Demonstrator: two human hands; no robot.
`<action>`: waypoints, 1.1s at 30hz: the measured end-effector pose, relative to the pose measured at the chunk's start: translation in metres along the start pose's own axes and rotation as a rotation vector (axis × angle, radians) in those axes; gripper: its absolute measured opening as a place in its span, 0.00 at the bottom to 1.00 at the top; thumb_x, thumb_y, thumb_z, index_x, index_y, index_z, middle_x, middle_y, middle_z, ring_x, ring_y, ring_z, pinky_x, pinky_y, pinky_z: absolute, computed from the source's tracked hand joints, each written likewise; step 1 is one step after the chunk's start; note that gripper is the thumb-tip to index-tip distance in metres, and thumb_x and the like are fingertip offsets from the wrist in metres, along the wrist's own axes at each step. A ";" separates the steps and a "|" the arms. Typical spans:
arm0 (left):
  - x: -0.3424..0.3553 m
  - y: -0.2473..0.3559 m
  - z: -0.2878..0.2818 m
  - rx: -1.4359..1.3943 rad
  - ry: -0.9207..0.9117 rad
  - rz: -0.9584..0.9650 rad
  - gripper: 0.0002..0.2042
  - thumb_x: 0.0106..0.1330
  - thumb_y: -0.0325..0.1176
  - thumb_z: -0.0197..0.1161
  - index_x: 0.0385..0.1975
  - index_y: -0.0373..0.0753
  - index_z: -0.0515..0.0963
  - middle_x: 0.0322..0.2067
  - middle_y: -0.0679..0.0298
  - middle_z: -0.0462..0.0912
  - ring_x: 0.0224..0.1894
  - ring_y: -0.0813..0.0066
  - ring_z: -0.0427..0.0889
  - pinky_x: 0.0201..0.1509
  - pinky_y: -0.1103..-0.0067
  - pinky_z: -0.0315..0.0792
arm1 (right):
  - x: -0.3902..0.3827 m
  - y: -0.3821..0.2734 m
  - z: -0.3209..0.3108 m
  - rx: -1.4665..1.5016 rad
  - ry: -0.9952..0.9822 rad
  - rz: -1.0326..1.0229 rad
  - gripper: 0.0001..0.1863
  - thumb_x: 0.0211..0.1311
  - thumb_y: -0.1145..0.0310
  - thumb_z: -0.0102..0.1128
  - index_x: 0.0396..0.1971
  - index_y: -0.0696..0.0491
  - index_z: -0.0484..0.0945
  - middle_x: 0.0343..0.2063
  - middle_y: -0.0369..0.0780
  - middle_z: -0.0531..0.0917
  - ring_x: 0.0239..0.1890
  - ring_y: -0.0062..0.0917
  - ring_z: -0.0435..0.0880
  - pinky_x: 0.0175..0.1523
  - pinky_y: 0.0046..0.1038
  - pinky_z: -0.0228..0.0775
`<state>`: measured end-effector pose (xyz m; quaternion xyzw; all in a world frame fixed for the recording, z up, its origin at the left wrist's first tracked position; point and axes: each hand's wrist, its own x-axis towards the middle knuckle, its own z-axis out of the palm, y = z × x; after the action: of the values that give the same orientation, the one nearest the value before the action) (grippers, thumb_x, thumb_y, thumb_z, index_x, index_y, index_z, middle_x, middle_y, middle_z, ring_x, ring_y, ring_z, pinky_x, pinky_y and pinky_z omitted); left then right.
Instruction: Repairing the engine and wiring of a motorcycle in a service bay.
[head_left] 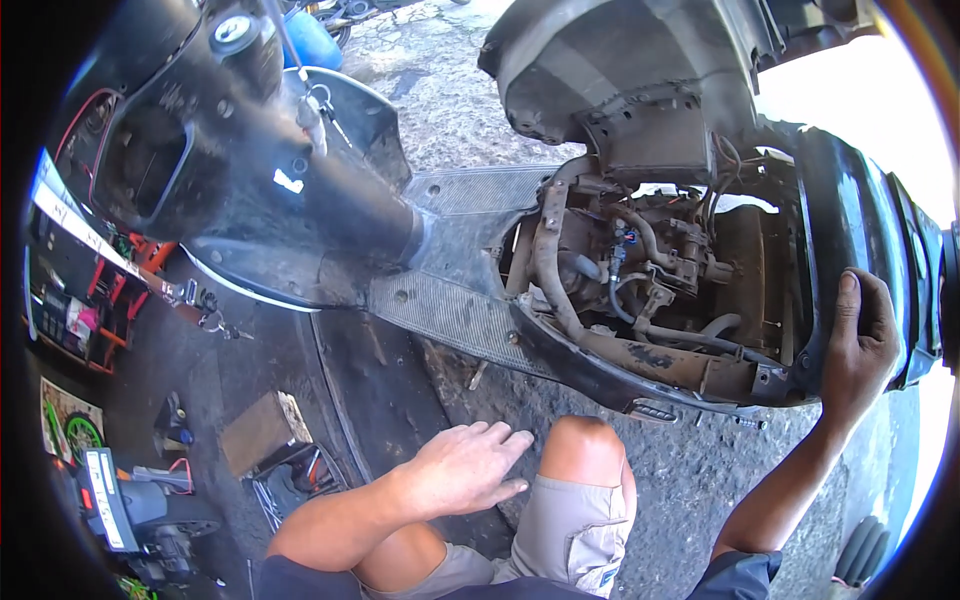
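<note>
The person's bare knee [583,450] and pale shorts [565,520] sit closest, with the left hand [455,468] just beside them, fingers loosely spread and holding nothing. The right hand [862,335] is at the rear body panel [850,230] of the scooter [465,270], fingers bent; whether they grip or merely rest, I cannot tell. The scooter stands crosswise ahead of the lap. Judging by this view, opening up is done: the engine [645,250] lies exposed beside a raised shell [620,60], probably the underseat bucket, not yet back in place. Shadow hides the engine's depths; the dark rim crops nose and tail.
</note>
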<state>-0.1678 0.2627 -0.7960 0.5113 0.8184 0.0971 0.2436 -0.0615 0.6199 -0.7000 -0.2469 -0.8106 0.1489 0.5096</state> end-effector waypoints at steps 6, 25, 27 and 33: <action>-0.010 0.005 -0.006 -0.088 0.119 0.084 0.26 0.64 0.44 0.67 0.56 0.33 0.72 0.37 0.54 0.78 0.43 0.54 0.81 0.46 0.64 0.78 | 0.000 -0.001 0.002 -0.063 0.019 -0.013 0.10 0.71 0.68 0.61 0.40 0.60 0.84 0.31 0.37 0.87 0.35 0.16 0.82 0.45 0.21 0.73; -0.008 0.012 -0.009 -0.167 0.205 0.103 0.25 0.63 0.44 0.68 0.55 0.35 0.74 0.37 0.54 0.80 0.41 0.54 0.83 0.44 0.64 0.78 | -0.004 -0.016 0.002 -0.118 0.045 -0.024 0.09 0.68 0.67 0.62 0.37 0.57 0.85 0.27 0.40 0.87 0.31 0.20 0.84 0.41 0.25 0.75; -0.005 0.014 -0.009 -0.160 0.192 0.099 0.26 0.63 0.45 0.68 0.55 0.35 0.74 0.37 0.54 0.80 0.41 0.53 0.83 0.44 0.64 0.78 | -0.002 -0.017 0.000 -0.119 0.064 -0.017 0.08 0.67 0.67 0.62 0.36 0.56 0.85 0.27 0.40 0.87 0.30 0.21 0.84 0.40 0.26 0.75; 0.017 0.018 -0.013 -0.158 0.154 0.052 0.26 0.62 0.45 0.69 0.55 0.36 0.76 0.40 0.54 0.82 0.42 0.53 0.84 0.46 0.65 0.78 | 0.004 -0.007 0.000 -0.094 0.065 -0.035 0.08 0.65 0.66 0.65 0.35 0.55 0.85 0.26 0.41 0.87 0.29 0.25 0.85 0.39 0.27 0.75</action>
<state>-0.1654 0.2869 -0.7826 0.5025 0.8109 0.2068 0.2171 -0.0644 0.6158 -0.6934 -0.2612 -0.8039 0.0936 0.5261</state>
